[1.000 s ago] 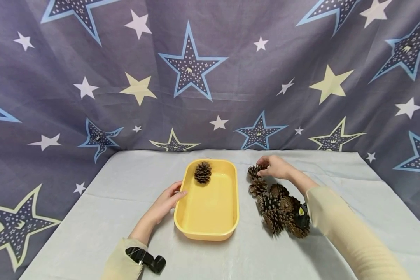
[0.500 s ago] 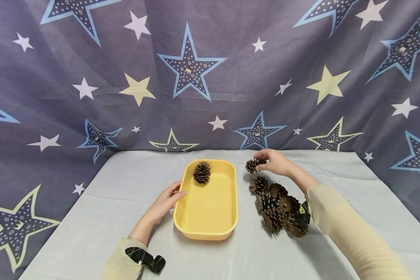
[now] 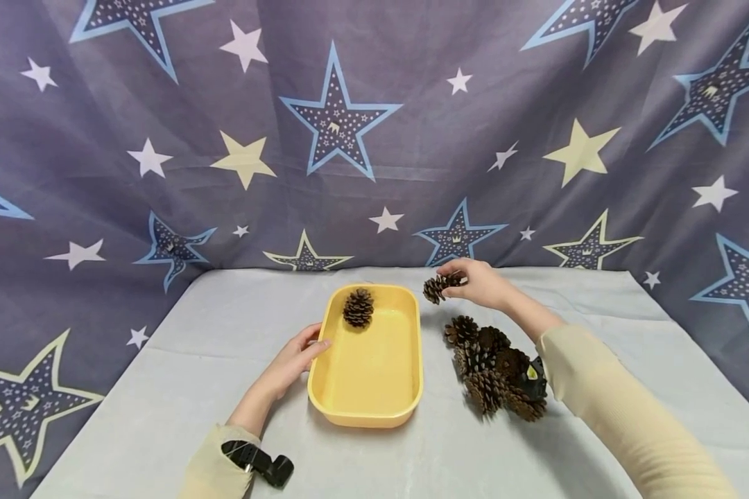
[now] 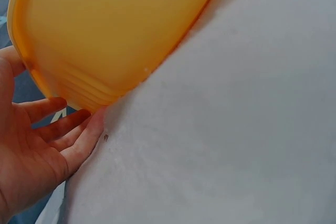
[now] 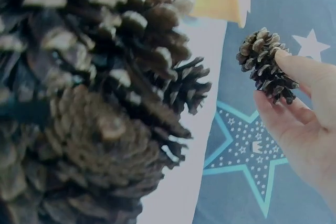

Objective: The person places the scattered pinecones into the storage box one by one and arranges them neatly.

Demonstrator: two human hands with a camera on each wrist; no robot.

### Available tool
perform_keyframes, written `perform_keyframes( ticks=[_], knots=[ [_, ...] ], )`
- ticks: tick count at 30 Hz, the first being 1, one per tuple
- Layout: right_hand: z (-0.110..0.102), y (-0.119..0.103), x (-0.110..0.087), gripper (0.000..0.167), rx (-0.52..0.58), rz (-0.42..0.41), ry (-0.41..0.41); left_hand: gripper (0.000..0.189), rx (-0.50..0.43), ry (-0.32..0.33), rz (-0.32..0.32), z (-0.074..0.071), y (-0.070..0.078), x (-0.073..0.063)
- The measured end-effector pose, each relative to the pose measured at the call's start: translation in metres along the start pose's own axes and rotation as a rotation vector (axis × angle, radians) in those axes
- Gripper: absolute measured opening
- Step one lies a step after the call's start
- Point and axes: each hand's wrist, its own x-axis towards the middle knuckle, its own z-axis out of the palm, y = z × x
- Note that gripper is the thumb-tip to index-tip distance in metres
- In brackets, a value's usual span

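My right hand [image 3: 479,284] pinches a small brown pine cone [image 3: 435,288] between thumb and fingers, lifted above the table just beyond the right rim of a yellow plastic tub. In the right wrist view the held pine cone [image 5: 262,61] has its scales spread. My left hand [image 3: 292,362] grips the tub [image 3: 421,360] at its left side, thumb over the rim and fingers against the outer wall. The left wrist view shows those fingertips touching the tub's outside [image 4: 121,40]. Another pine cone [image 3: 358,308] lies inside the tub, in the far left corner.
A heap of several pine cones [image 3: 487,388] lies on the table to the tub's right, under my right forearm. Pale cloth covers the table [image 3: 225,319]. A star-patterned curtain [image 3: 374,138] hangs behind the far edge.
My right hand has lifted the pine cone from the far end of the heap and carried it left, toward the tub. The left hand and tub have stayed in place.
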Motion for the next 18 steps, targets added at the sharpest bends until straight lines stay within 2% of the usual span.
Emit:
perform_keyframes(
  ticks=[5,12,18],
  knots=[
    [0.004,-0.011,0.004,0.041,0.016,-0.043,0.013,0.049,-0.007,-0.003,0.001,-0.001,-0.002,0.001],
    [0.014,-0.025,0.011,0.039,0.043,-0.102,0.029,0.053,-0.016,0.017,0.001,-0.005,-0.031,0.014],
    [0.018,-0.032,0.016,0.040,0.010,-0.113,0.030,0.052,-0.016,0.013,0.000,-0.004,-0.031,0.016]
  ],
)
